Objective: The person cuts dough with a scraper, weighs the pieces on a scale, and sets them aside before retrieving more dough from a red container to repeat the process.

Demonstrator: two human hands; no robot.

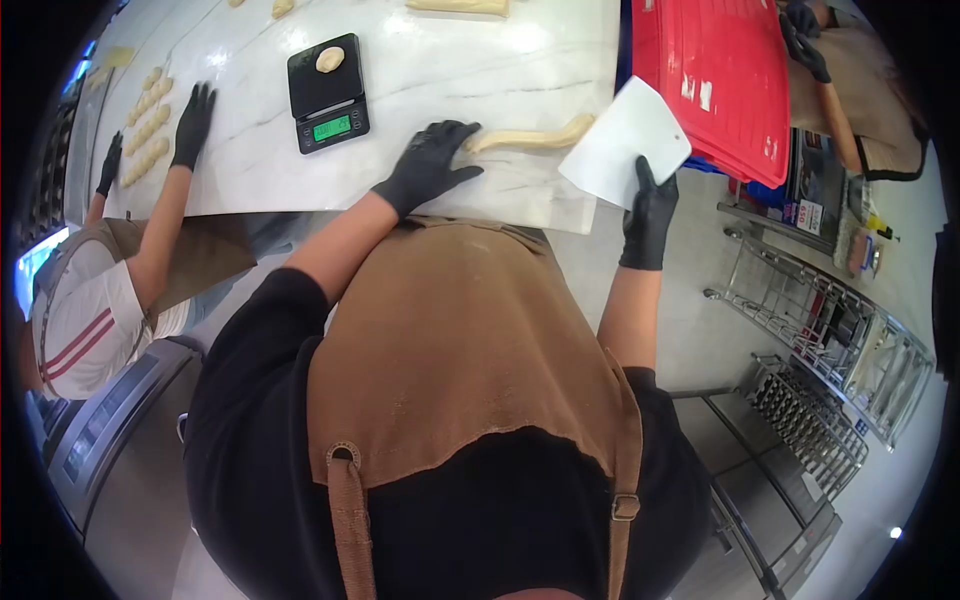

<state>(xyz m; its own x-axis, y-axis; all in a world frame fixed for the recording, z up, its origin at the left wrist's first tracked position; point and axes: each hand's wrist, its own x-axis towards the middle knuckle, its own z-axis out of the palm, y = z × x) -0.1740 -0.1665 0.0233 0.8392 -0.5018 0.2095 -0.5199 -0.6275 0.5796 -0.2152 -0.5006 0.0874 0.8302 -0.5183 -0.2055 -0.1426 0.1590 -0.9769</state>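
A long pale rope of raw dough (530, 138) lies on the white marble counter (480, 70), near its front edge, running from beside the left hand (428, 165) out toward the right, where its far end curls up slightly. The left hand, in a black glove, rests flat on the counter with its fingers (455, 130) spread wide, the fingertips touching the near end of the rope; it grips nothing. The right hand (650, 210), also black-gloved, has its fingers closed on the lower edge of a thin white plastic dough scraper (625, 155), held up just beside the rope's curled end.

The dough looks soft and pliable, light, and likely a little tacky; it would probably stretch or sag if lifted by one end, so it is best taken from underneath near the middle, or pressed and rolled under a flat palm. The scraper looks stiff and light, easy to hold by its edge.

Farther back stands a black digital kitchen scale (328, 95) with a small ball of dough (330, 59) on its plate. At the left a co-worker's gloved hand (193, 125) lies by rows of small dough pieces (147, 125). Red plastic trays (715, 80) sit stacked at the right.
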